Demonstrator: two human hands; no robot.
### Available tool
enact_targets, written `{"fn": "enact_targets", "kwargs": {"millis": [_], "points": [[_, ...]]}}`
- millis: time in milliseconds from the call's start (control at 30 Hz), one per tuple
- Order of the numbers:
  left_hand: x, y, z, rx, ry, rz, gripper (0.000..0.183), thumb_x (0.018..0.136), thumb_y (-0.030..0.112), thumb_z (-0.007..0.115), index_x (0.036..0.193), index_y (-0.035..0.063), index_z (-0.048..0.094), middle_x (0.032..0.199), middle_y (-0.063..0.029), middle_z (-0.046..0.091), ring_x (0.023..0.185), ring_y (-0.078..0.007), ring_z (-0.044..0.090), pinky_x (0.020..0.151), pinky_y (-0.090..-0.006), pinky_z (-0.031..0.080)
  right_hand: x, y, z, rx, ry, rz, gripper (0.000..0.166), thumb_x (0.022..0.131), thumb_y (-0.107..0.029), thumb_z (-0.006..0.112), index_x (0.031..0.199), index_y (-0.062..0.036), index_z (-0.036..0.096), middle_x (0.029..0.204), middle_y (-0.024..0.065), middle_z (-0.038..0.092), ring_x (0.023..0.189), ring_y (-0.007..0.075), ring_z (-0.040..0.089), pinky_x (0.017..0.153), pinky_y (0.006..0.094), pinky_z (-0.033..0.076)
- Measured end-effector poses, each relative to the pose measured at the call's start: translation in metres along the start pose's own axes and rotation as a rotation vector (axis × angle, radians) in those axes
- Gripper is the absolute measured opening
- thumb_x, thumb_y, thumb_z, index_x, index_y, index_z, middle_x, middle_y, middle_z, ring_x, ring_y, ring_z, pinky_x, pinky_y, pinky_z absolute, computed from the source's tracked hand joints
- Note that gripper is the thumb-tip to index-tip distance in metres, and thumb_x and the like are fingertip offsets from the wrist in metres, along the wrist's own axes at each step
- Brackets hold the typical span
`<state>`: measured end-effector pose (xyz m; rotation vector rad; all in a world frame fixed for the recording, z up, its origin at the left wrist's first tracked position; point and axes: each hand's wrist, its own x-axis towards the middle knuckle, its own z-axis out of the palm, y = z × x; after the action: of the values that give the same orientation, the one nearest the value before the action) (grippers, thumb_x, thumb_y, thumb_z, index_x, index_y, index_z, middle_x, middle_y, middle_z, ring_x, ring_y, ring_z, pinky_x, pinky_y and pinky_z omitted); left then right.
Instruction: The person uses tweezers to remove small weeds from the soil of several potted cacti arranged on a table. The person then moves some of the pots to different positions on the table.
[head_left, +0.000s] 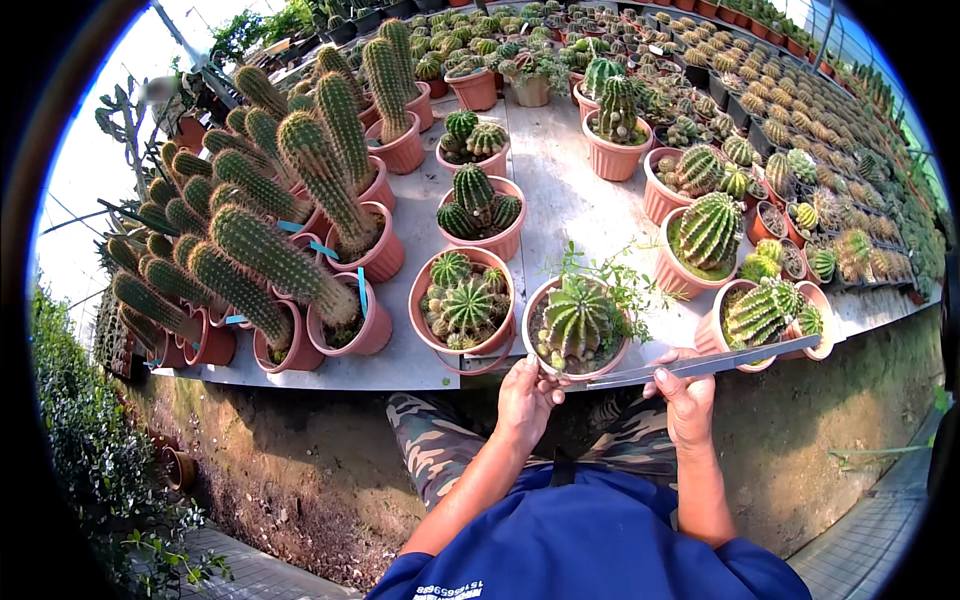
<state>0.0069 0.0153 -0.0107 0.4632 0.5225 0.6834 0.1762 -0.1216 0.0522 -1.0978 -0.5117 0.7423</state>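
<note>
My right hand (686, 401) grips long metal tweezers (739, 358), their narrow tips pointing left towards the near rim of a terracotta-coloured plastic pot (534, 341). In that pot grow a ribbed green cactus (577, 319) and a leafy, thin-stemmed weed (634, 289) that spills over the right side. Thumb and fingers of my left hand (525, 401) close on the pot's front rim, beside a small yellowish cactus offset (557, 361). The pot stands at the front edge of a pale board table (551, 217).
A pot of clustered cacti (465, 304) stands just left. Tall columnar cacti (330, 176), some tagged with blue strips, lean at far left. On the right are potted ribbed cacti (709, 229) and trays of small cacti (795, 112). Leafy shrubs (82, 435) line the lower left.
</note>
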Motion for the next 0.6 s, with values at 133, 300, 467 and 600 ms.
{"fn": "enact_targets", "kwargs": {"millis": [133,300,467,600], "points": [[0.0,0.003,0.001,0.018,-0.021,-0.032,0.026,0.097,0.03,0.046,0.101,0.0061,0.056,0.083,-0.0045,0.062,0.074,-0.0148,0.06,0.055,-0.0257,0.042,-0.004,-0.003,-0.003,-0.09,-0.007,-0.077,0.024,0.081,-0.004,0.067,0.099,0.0017,0.053,0.087,0.0077,0.061,0.067,0.0102,0.059,0.063,0.0223,0.049],[0.002,0.011,0.002,0.05,-0.038,-0.05,0.027,0.097,0.03,0.046,0.104,0.0057,0.055,0.085,-0.0033,0.061,0.073,-0.0133,0.058,0.054,-0.0247,0.041,-0.001,-0.005,0.003,-0.179,-0.042,-0.131,0.024,0.081,-0.003,0.068,0.099,0.0022,0.053,0.087,0.0072,0.061,0.069,0.0102,0.058,0.064,0.0217,0.048],[0.005,0.013,-0.007,0.038,-0.071,-0.053,0.026,0.097,0.03,0.046,0.103,0.0056,0.056,0.086,-0.003,0.061,0.073,-0.0121,0.057,0.053,-0.0254,0.041,0.002,0.001,0.013,-0.223,-0.15,-0.188,0.022,0.082,-0.002,0.067,0.099,0.0012,0.053,0.087,0.0046,0.054,0.073,0.0078,0.049,0.067,0.0213,0.042],[0.002,0.013,-0.001,0.032,0.003,-0.086,0.026,0.097,0.031,0.047,0.097,0.0063,0.056,0.086,-0.0036,0.061,0.077,-0.0139,0.059,0.058,-0.0279,0.046,0.003,0.007,0.015,-0.209,-0.149,-0.207,0.023,0.081,-0.002,0.067,0.099,0.0012,0.053,0.089,0.0043,0.053,0.072,0.0076,0.048,0.066,0.0218,0.042]]}}
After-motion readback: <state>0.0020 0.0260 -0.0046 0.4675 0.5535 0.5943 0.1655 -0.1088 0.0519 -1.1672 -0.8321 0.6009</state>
